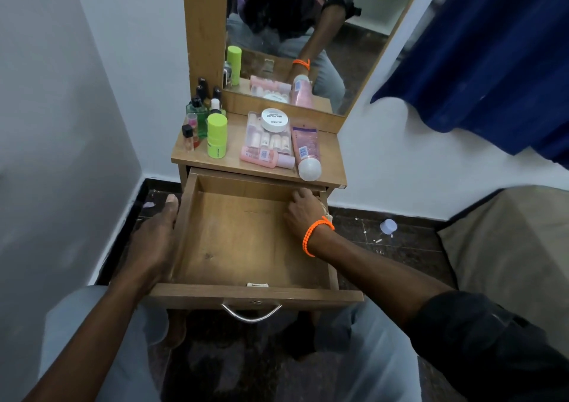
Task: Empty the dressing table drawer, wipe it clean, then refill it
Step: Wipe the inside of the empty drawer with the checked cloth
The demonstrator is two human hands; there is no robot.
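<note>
Our left hand [155, 241] lies flat, fingers straight, along the left wall of the pulled-out, emptied drawer [246, 235]. Our right hand [303, 212], nearer the far right corner, curls there; whether it holds anything we cannot tell.

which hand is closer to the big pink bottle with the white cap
Right. The right hand reaches into the drawer's far right corner, just below the pink bottle; the left hand rests along the drawer's left wall.

Brown drawer [240, 232] (orange wristband [314, 235])
</note>
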